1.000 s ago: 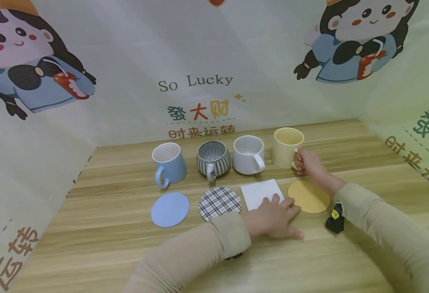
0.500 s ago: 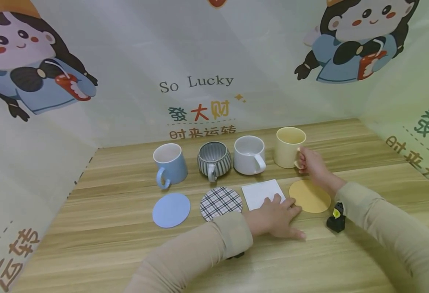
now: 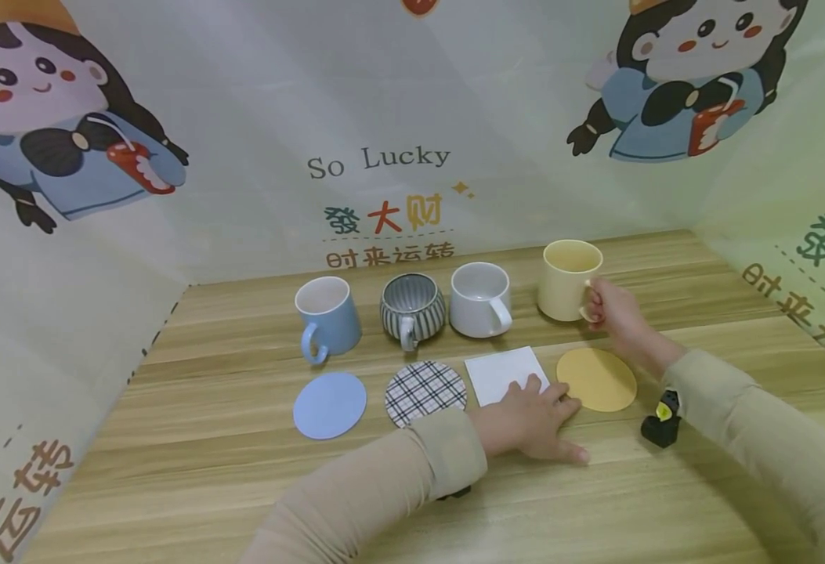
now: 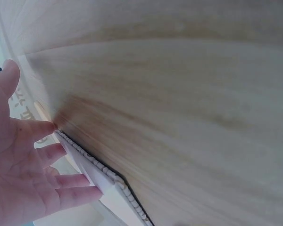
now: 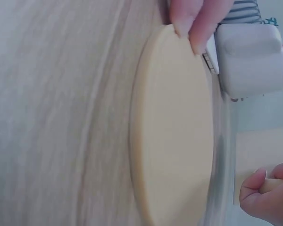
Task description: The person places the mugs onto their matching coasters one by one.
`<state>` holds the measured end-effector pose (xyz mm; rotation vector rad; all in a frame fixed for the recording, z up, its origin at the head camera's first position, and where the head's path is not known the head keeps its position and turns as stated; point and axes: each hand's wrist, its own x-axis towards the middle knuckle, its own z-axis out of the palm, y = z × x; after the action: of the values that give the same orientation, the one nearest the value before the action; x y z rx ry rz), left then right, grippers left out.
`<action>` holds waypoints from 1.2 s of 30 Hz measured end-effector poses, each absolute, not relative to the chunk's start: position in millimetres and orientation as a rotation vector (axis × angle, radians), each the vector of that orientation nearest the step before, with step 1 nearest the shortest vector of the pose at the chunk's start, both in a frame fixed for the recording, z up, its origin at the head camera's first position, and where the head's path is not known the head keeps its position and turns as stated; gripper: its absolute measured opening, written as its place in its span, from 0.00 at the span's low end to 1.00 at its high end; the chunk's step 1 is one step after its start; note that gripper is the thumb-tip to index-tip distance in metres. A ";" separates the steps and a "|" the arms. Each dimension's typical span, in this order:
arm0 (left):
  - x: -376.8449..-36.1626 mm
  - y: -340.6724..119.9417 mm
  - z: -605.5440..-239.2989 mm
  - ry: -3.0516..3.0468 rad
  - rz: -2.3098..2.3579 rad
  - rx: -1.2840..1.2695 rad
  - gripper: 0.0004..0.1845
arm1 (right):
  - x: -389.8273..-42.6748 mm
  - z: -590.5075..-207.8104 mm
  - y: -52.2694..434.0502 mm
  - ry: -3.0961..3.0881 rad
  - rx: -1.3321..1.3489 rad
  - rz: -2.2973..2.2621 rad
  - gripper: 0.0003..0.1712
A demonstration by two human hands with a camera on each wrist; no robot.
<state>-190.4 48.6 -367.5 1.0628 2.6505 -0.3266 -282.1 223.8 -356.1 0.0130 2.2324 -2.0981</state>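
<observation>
Printed cartoon backdrops wall in a wooden desk [image 3: 229, 478] on three sides. At its right, the yellow mug [image 3: 569, 280] is gripped by its handle in the right hand [image 3: 613, 312], fingers curled round the handle; whether the mug's base touches the desk cannot be told. Just before it, the round yellow coaster [image 3: 597, 379] is laid flat, and its edge is touched by the fingertips of the left hand [image 3: 530, 419]. That hand is spread flat with fingers straight, pressed on the desk and over the near corner of the white square coaster [image 3: 502, 370]; nothing is held in it. A small black object [image 3: 661, 424] is seen just beside the right sleeve. Further left, a plaid coaster [image 3: 425, 392] and a blue coaster [image 3: 330, 403] are set in the same row. Behind them, a white mug [image 3: 480, 298], a striped mug [image 3: 412, 305] and a blue mug [image 3: 326, 316] are lined up, handles turned forward.
</observation>
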 end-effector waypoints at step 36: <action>-187.5 46.5 -363.4 2.648 -0.303 1.051 0.40 | -222.3 -344.4 255.7 2.157 -0.214 -2.131 0.24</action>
<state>-187.5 46.5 -363.4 1.0512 2.6481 -0.3026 -222.3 255.7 -344.4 -0.2142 2.1571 -2.1314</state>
